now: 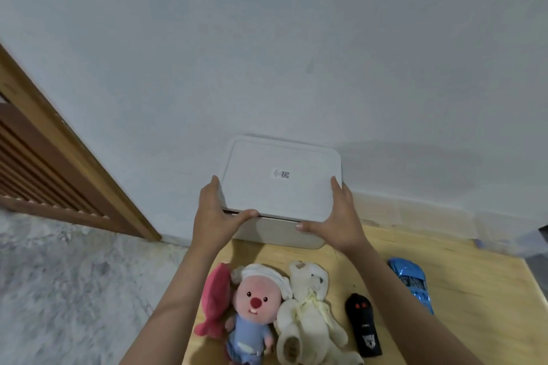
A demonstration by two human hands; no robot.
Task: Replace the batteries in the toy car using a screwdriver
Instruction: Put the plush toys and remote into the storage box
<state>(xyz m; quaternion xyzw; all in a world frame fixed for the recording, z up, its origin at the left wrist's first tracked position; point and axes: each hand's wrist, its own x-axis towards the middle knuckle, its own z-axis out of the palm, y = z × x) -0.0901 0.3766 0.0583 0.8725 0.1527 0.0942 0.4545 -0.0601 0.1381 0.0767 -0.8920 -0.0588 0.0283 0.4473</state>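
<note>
Toy car (412, 283), a glossy blue plastic model, lies at the right edge of the light wooden desk (462, 261), lower right of the frame, untouched and well apart from both hands. Left hand (215, 210) and right hand (338, 213) grip opposite front corners of the flat white plastic lid (281, 178); the fingers (214, 187) curl over the side edges while each thumb hooks under the front lip. A narrow gap shows between lid and white storage box (278, 231), suggesting the symmetric hold serves to lift the lid evenly, probably to reach a screwdriver or batteries; neither is visible. Below the hands, centre bottom of the frame, lie a black remote control (363, 324), a cream plush bear (308, 308), a pink-faced plush doll (252, 311) and a red plush fish (215, 302).
</note>
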